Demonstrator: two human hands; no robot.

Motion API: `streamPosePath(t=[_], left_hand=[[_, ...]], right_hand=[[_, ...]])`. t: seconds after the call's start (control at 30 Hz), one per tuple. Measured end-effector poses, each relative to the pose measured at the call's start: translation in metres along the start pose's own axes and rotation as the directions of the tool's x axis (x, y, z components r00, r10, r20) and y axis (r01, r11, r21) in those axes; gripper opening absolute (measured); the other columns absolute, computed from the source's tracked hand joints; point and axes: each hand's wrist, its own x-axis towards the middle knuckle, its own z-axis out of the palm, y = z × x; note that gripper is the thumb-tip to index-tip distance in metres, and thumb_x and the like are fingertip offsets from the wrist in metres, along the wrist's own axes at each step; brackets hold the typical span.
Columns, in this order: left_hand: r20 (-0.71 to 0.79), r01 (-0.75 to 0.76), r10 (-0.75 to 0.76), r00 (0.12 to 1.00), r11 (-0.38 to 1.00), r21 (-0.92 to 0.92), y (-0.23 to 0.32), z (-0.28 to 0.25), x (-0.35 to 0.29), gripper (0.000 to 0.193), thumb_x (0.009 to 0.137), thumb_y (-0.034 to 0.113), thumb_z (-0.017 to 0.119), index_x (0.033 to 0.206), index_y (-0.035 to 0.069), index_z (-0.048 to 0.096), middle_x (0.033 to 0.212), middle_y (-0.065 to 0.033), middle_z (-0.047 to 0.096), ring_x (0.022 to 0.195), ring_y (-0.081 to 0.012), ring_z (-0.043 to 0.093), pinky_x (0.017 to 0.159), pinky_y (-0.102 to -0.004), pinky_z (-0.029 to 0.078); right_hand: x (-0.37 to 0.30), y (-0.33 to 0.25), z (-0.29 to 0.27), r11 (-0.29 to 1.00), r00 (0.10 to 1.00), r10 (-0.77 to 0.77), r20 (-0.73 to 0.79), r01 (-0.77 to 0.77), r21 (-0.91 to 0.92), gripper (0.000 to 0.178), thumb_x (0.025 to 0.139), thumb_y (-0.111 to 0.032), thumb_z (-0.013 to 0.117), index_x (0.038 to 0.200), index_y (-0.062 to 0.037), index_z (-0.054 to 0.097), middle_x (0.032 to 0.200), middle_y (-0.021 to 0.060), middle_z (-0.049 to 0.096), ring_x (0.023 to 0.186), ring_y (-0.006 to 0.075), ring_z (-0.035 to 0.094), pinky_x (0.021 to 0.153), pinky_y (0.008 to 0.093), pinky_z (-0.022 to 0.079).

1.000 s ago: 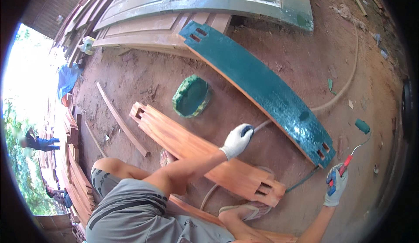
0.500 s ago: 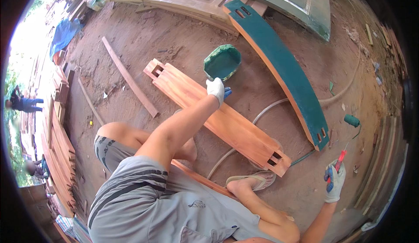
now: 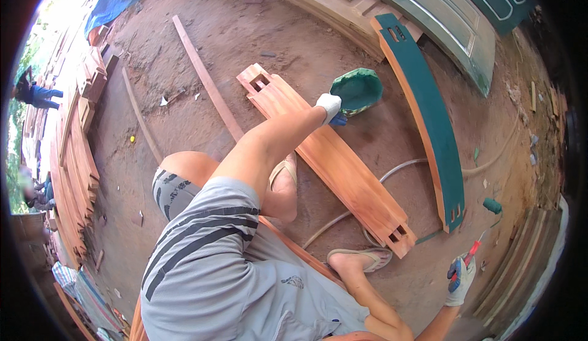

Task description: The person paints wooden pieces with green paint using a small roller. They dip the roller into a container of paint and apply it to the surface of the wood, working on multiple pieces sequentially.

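My gloved left hand [image 3: 329, 104] grips the near-left rim of a green paint basin [image 3: 355, 84], which has dark green paint inside. The basin is beside the upper end of a bare reddish wooden board [image 3: 324, 148] with slots cut through its ends. On the right, my gloved right hand [image 3: 460, 281] is closed round the red handle of a paint roller [image 3: 492, 206]. The green roller head points away from me, in the air or near the ground; I cannot tell which. Farther right lies a second board [image 3: 430, 114] with a green-painted face and bare wooden edge.
Panelled doors [image 3: 453, 19] lie at the far right. A hose [image 3: 398, 168] runs under the bare board. Stacked timber [image 3: 76, 188] lines the left side, and long boards [image 3: 514, 267] lie at the right. Thin strips [image 3: 208, 78] rest on the dirt. Two people are at the far left.
The view has shifted and turned, so boards and doors appear elsewhere in the picture. My left hand now sits at the basin's left side instead of below it. The right hand still holds the roller.
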Motion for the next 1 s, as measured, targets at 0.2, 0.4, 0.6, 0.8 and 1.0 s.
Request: streamPosePath(t=[0.2, 0.4, 0.6, 0.8, 1.0], left_hand=[[0.037, -0.177, 0.173, 0.984, 0.955, 0.236, 0.029, -0.045, 0.003, 0.036, 0.102, 0.008, 0.047, 0.121, -0.011, 0.071, 0.099, -0.0302, 0.077, 0.081, -0.0450, 0.081, 0.065, -0.0554, 0.071], [0.395, -0.196, 0.418, 0.818, -0.442, 0.875, 0.075, -0.133, 0.030, 0.020, 0.096, 0.006, 0.066, 0.101, 0.003, 0.085, 0.101, -0.0172, 0.084, 0.090, -0.0303, 0.084, 0.078, -0.0422, 0.067], [-0.160, -0.154, 0.406, 0.900, 0.638, 0.754, 0.126, -0.179, 0.045, 0.033, 0.099, 0.020, 0.058, 0.110, 0.000, 0.082, 0.109, -0.0202, 0.083, 0.093, -0.0368, 0.082, 0.077, -0.0526, 0.064], [-0.375, -0.283, 0.245, 0.894, 0.958, -0.049, 0.142, -0.324, 0.089, 0.039, 0.099, 0.013, 0.050, 0.130, 0.002, 0.072, 0.119, -0.0201, 0.077, 0.091, -0.0377, 0.081, 0.075, -0.0536, 0.070], [-0.389, -0.190, 0.115, 0.914, 0.969, -0.159, 0.137, -0.381, 0.092, 0.039, 0.109, 0.022, 0.048, 0.144, 0.007, 0.059, 0.123, -0.0193, 0.075, 0.092, -0.0463, 0.080, 0.075, -0.0603, 0.071]], right_hand=[[0.018, 0.007, 0.003, 1.000, 1.000, -0.008, -0.024, 0.008, 0.012, 0.019, 0.105, -0.018, 0.072, 0.106, -0.0131, 0.053, 0.075, -0.0018, 0.051, 0.056, 0.0066, 0.045, 0.049, 0.0250, 0.035], [0.039, 0.007, 0.019, 0.999, 0.998, 0.009, 0.055, -0.007, -0.033, 0.020, 0.105, -0.020, 0.072, 0.106, -0.0132, 0.053, 0.074, -0.0021, 0.052, 0.055, 0.0069, 0.045, 0.049, 0.0254, 0.035], [0.044, -0.014, 0.041, 0.993, 0.998, 0.039, 0.049, -0.033, -0.109, 0.018, 0.105, -0.022, 0.072, 0.107, -0.0116, 0.058, 0.074, -0.0027, 0.053, 0.057, 0.0068, 0.047, 0.051, 0.0258, 0.037], [0.074, -0.020, 0.053, 0.985, 0.995, 0.099, 0.016, -0.095, -0.147, 0.020, 0.099, -0.020, 0.078, 0.106, -0.0110, 0.061, 0.075, -0.0039, 0.055, 0.059, 0.0069, 0.051, 0.052, 0.0256, 0.039], [0.062, 0.044, -0.015, 0.978, 0.958, 0.140, -0.250, -0.174, -0.117, 0.023, 0.098, -0.020, 0.080, 0.092, -0.0139, 0.058, 0.067, -0.0026, 0.055, 0.052, 0.0087, 0.050, 0.047, 0.0273, 0.038]])
